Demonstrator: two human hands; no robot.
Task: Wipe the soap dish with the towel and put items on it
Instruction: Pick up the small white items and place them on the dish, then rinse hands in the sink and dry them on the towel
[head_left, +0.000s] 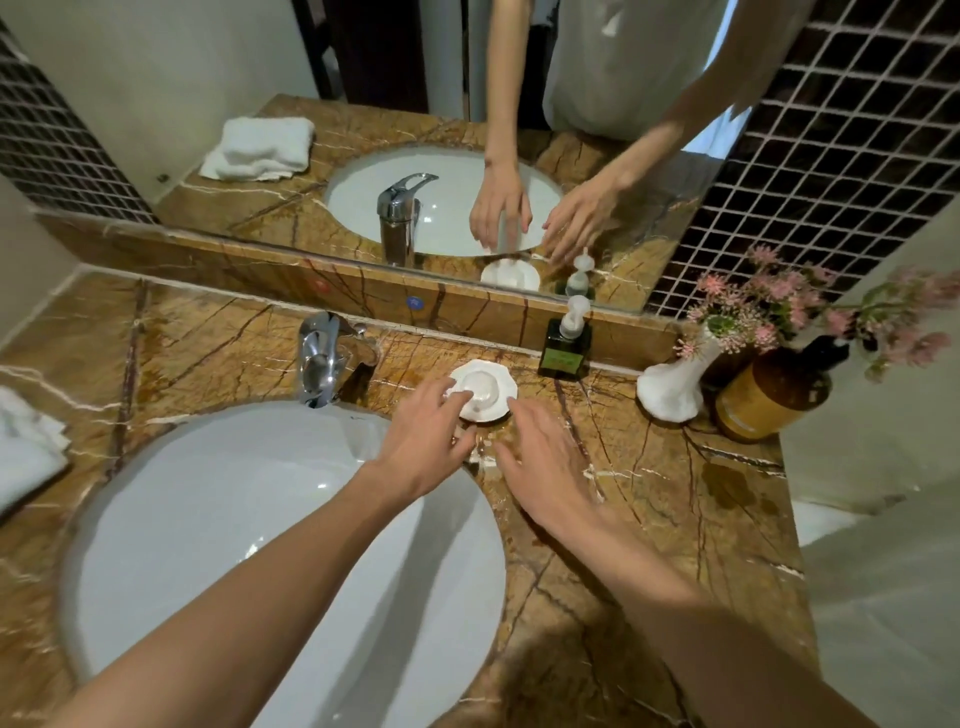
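The soap dish (483, 391) sat on the counter (675, 519) behind the sink (208, 519), holding a pale rounded item (soap, probably). The left hand (423, 441) pinched that item; the right hand (545, 467) hovered spread beside the dish. Nudged, the light dish could skid toward the basin. The towel (26, 457) lay well apart.

**Single head cam, wide-angle, looking down at vanity**

One view only, so no overlap between cameras. Worn on the head, it faces forward and steeply down over the marble counter (649, 509), close in. Both forearms enter from the bottom edge. Sink basin (208, 519) fills lower left. Mirror (415, 78) spans the top, giving a reflected opposite angle. Strong barrel distortion at the edges.
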